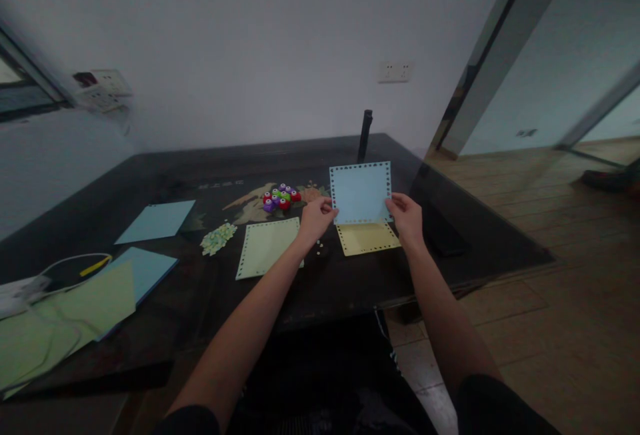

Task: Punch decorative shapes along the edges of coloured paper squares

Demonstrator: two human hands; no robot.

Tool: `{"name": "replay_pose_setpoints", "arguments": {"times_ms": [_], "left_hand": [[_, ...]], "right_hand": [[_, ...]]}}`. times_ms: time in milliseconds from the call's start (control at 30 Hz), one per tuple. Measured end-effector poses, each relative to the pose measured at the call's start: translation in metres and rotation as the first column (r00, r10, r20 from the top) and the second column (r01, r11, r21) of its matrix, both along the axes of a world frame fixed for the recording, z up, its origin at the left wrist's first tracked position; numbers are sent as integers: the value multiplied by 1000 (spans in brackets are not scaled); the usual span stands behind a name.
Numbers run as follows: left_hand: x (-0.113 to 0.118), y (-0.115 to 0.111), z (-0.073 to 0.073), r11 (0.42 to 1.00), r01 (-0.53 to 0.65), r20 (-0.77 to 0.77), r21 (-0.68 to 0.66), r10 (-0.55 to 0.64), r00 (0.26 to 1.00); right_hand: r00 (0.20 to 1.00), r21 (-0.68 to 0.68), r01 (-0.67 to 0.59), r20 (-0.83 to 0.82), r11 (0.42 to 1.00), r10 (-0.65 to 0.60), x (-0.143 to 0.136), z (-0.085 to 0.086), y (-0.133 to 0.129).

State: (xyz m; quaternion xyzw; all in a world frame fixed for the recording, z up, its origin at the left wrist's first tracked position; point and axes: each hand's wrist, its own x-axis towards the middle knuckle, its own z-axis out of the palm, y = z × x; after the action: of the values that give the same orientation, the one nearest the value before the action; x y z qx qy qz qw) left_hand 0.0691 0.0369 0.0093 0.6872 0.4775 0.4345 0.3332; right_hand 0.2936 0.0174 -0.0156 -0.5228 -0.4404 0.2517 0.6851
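A light blue sheet of paper [361, 193] with a punched pattern along its edges is held up over the table. My left hand [317, 217] pinches its lower left edge, and my right hand [406, 215] pinches its lower right edge. Below it, partly covered, lies a yellow sheet with punched edges [367, 240]. To the left, a pale green sheet with a punched border [267, 245] rests flat under my left forearm. Tiny paper cutouts [320, 247] are scattered between these sheets. Behind my left hand sits a cluster of small red, purple and green craft punches [281, 197].
A heap of small paper cutouts [218, 238] lies left of the green sheet. Further left are plain blue sheets [157, 221], yellow-green sheets [75, 321] and a white cable [35, 288]. A black upright post [365, 135] stands behind the held paper. A dark flat object [443, 235] lies at right.
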Motion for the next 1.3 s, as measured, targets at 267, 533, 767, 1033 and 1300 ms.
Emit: {"name": "replay_pose_setpoints", "arguments": {"times_ms": [267, 533, 767, 1033, 1300], "left_hand": [[6, -14, -6, 994, 53, -61, -97, -59, 996], [10, -21, -14, 974, 152, -309, -170, -199, 930], [12, -23, -15, 977, 134, -422, -169, -194, 885], [13, -26, -10, 979, 111, -511, -173, -186, 839], [10, -22, -15, 979, 116, -526, -169, -189, 829]], "right_hand": [[944, -211, 70, 331, 975, 4, 22, -4, 1], [792, -364, 219, 608, 905, 53, 28, -1, -6], [695, -455, 290, 705, 842, 141, 34, -8, -6], [715, -440, 293, 691, 849, 111, 33, -4, -6], [862, -414, 155, 501, 897, 83, 39, -4, -5]]}}
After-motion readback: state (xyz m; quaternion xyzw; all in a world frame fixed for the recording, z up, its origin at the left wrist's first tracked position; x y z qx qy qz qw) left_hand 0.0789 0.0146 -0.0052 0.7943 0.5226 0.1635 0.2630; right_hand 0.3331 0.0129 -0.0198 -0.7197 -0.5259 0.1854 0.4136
